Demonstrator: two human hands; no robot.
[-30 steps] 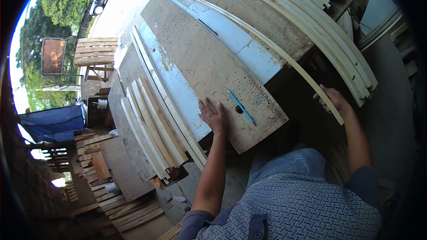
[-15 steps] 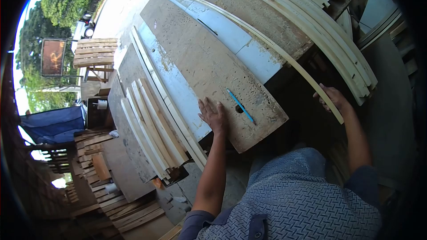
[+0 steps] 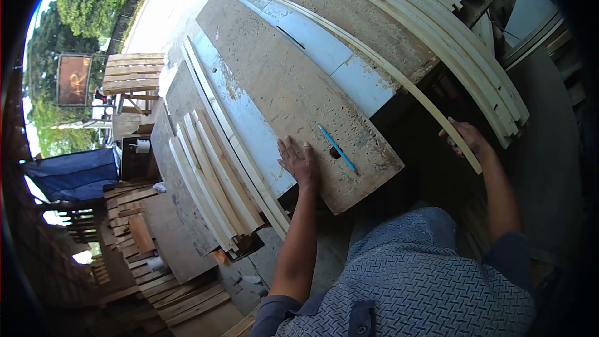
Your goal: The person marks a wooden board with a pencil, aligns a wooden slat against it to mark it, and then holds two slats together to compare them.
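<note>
At the left, short wooden pieces lie side by side. Your left hand rests flat on the brown board, fingers slightly spread, near the blue pencil. The thin strip extends past the white surface to your right hand, fingers curled around its near end, though partly hidden. Long planks lie alongside, farther right.

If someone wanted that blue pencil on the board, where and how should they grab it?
Best, I think, to pinch the blue pencil around its middle, across its long sides, coming straight down from above. It is slim and lies flat on the board, leaving its top and sides open. The dark hole by its middle may give a little extra room there.
</note>
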